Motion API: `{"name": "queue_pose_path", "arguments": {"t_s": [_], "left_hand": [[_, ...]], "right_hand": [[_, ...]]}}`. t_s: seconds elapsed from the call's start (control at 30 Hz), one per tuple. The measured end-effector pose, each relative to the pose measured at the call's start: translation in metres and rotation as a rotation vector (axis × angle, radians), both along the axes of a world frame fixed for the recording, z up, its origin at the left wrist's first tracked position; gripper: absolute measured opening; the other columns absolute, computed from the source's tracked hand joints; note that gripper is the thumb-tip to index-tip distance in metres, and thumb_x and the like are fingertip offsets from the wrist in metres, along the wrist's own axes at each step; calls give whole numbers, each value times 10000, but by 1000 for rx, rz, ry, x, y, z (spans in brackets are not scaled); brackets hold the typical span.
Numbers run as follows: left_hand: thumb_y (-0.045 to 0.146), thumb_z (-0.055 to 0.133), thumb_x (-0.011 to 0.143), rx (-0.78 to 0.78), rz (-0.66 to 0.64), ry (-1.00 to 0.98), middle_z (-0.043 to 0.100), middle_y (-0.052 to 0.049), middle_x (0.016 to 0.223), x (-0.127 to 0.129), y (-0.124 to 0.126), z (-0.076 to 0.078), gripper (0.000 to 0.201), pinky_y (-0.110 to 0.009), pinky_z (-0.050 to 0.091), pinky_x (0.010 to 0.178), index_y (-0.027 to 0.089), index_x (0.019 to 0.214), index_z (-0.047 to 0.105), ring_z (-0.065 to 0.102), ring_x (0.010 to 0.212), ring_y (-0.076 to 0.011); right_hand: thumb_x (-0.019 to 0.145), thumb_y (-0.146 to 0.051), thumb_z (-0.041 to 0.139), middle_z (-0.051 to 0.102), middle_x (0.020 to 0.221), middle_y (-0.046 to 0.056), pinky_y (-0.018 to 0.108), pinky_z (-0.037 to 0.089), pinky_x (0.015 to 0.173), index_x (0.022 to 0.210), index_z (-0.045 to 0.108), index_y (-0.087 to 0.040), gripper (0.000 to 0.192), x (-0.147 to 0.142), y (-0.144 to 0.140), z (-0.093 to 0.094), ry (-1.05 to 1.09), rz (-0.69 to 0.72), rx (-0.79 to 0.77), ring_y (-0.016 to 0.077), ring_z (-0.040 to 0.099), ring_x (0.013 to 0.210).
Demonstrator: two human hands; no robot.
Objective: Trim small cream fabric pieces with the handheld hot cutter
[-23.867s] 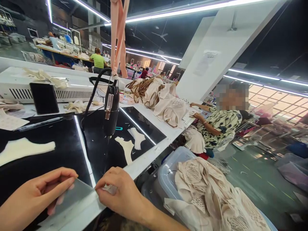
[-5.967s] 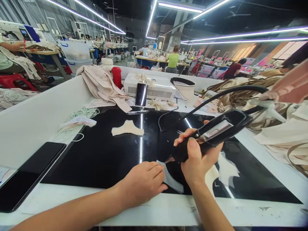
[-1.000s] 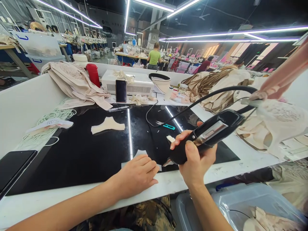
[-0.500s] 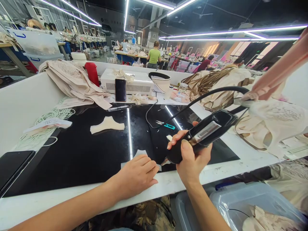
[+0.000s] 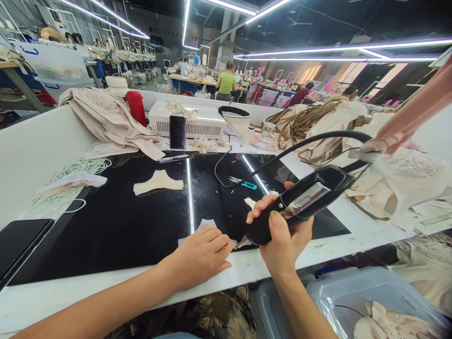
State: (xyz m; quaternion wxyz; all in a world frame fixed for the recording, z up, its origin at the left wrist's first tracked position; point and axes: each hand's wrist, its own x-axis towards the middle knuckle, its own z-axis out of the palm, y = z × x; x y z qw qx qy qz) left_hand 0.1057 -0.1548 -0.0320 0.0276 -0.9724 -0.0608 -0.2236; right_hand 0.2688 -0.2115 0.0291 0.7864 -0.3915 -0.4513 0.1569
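Glossy black board (image 5: 116, 226); plastic, metal and cloth around it.
We see the handheld tool (image 5: 300, 190) as smooth, shiny black plastic with a polished metal plate (image 5: 305, 201); cord (image 5: 319, 135) looks rubbery. Cream cutout (image 5: 158, 182): matt, foam-like. We also have smooth turquoise plastic on the snips (image 5: 248, 185), soft matt cloth (image 5: 109, 117), and a glossy translucent plastic bin (image 5: 346, 282).

- Looks like a garment workshop, laid out as a big open hall.
- Stretches back in rows of sewing stations (image 5: 123, 54), with a person in a green top (image 5: 226, 84) by a far wooden desk (image 5: 192, 79).
- Runs long strip lights (image 5: 353, 47) overhead.
- Heaps pale garments (image 5: 106, 115) and brown straps (image 5: 300, 121) on the near white desk (image 5: 247, 263).
- Includes teal-handled snips (image 5: 249, 185), a cut pale piece (image 5: 158, 182) and a hand-held black corded tool (image 5: 307, 200).
- Keeps more cloth in a clear plastic tub (image 5: 339, 282) alongside.
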Motion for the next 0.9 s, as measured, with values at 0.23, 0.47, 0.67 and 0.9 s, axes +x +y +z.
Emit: {"name": "queue_pose_path", "arguments": {"t_s": [0.23,0.47,0.67,0.9], "left_hand": [[360,690,939,-16,-3,-2,668,-48,1018,-1,0,-2,351,-392,533,973,124,1188,613,642,985,-237],[305,625,984,-174,-12,8,674,-71,1197,-18,5,19,296,-442,453,1128,157,1240,599,638,1120,-236],[321,649,971,-380,251,57,645,-94,1227,-69,23,36,339,-423,526,1023,191,1283,616,621,1138,-247],[242,729,903,-566,356,-5,626,-61,1224,-92,21,23,265,-363,508,1003,219,1161,672,603,1126,-214]], "right_hand": [[903,-250,692,639,863,-40,292,546,535,1316,549,-328,444,2,1,3,-23,-25,-18,130,612,632],[876,-267,721,650,828,-40,295,552,521,1236,576,-295,389,-3,4,17,25,-12,36,134,606,606],[858,-286,745,653,832,-35,292,557,504,1264,577,-290,440,-25,17,15,87,65,44,136,610,604],[864,-297,753,652,862,-35,293,555,544,1189,553,-294,381,-56,35,7,129,212,31,139,642,652]]}}
